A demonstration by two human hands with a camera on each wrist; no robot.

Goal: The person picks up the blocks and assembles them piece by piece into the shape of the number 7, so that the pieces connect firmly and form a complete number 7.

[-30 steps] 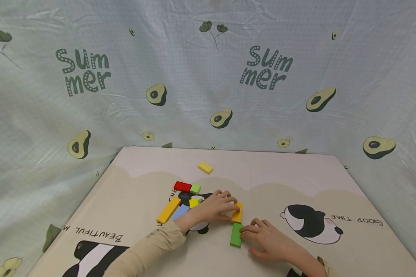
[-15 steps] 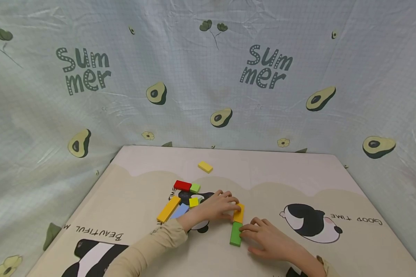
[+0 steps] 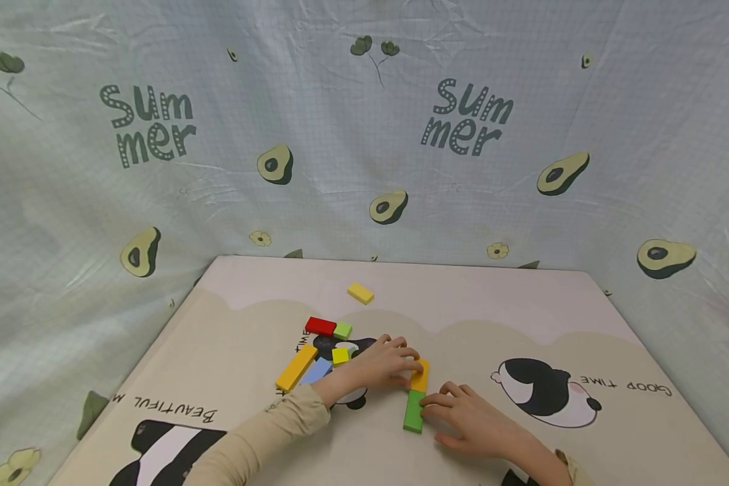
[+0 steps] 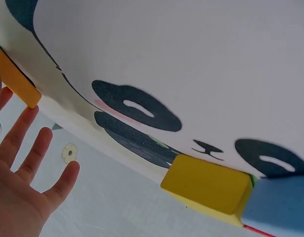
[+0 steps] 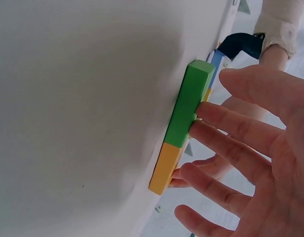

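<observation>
An orange block and a green block lie end to end in a line on the tabletop. My left hand reaches over to the orange block, pinching it at its far part between thumb and fingers; the thumb is mostly hidden. In the left wrist view, one fingertip meets the end of the orange block, and the other fingers spread out free. My right hand is beside the green block with relaxed, spread fingers. Two of its fingertips touch the green block's side in the right wrist view.
Left of the hands lie a long orange block, a blue block, a small yellow block, a red block and a light green block. Farther back sits another yellow block. A printed curtain hangs behind the table.
The orange block has shifted slightly to the right and toward me with my left hand, lining up against the green block. My right hand has hardly moved.
</observation>
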